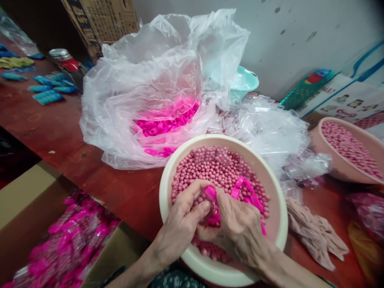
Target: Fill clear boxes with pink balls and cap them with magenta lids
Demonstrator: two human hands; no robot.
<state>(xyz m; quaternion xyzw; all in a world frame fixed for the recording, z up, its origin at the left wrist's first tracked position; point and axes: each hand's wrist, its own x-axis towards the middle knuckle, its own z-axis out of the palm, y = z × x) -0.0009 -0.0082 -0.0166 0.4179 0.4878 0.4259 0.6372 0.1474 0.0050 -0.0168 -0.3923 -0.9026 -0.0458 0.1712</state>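
Observation:
Over a cream basin [164, 200] of small dusty-pink balls [207, 170], my two hands meet. My left hand [181, 218] is closed, thumb and fingers pinching a bright pink plastic piece [211, 194] that looks joined to a clear part. From the other side my right hand [241, 226] closes on the same piece, hiding much of it. More pink plastic caps [255, 200] lie on the balls, just beyond my right hand. A clear plastic container [211, 156] rests on the balls at the far side of the basin.
Behind the basin spreads a clear bag [120, 112] of pink caps [168, 124]. Clear plastic containers [264, 124] are heaped at its right. A second basin [321, 152] holds more balls. At lower left, a cardboard box [18, 212] contains filled pink-capped containers [69, 244]. Gloves [315, 232] lie at right.

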